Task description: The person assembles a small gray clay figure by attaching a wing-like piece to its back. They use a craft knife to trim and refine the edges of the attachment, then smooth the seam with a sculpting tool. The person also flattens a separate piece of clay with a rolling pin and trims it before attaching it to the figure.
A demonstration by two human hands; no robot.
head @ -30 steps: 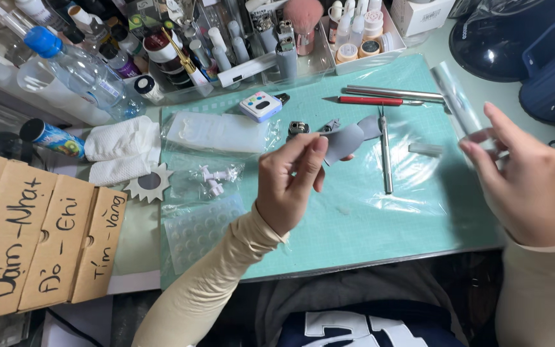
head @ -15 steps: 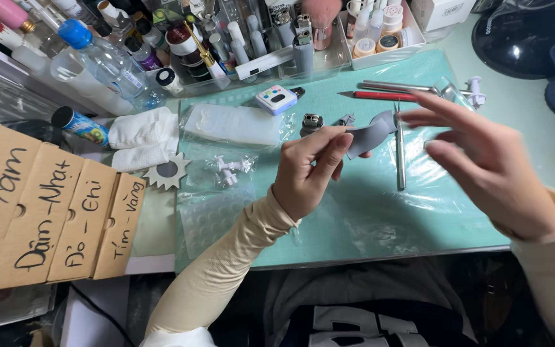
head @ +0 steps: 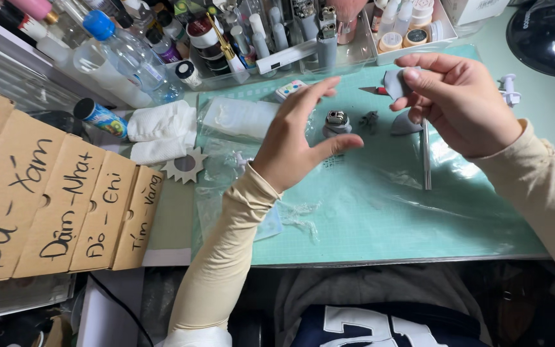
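Observation:
My left hand (head: pixel 297 138) hovers over the green cutting mat (head: pixel 367 212) with its fingers spread and nothing in it, just left of a small grey model part with a metal top (head: pixel 336 120). My right hand (head: pixel 457 103) pinches a flat grey model piece (head: pixel 394 82) between thumb and fingers above the mat. Another curved grey piece (head: pixel 405 124) and a small dark figure part (head: pixel 370 119) lie between the hands. A long metal rod (head: pixel 426 154) lies under my right hand.
Clear trays of paint bottles and tools (head: pixel 277 38) line the back. A plastic water bottle (head: pixel 126 54), folded white tissues (head: pixel 158 128) and a spiky cardboard disc (head: pixel 184 165) sit left. Handwritten cardboard flaps (head: pixel 52 199) stand at far left. A dark round object (head: pixel 550 35) sits at back right.
My left hand let go of the grey piece and opened its fingers. My right hand moved in and now pinches a grey piece. The camera shifted, so the scene sits lower.

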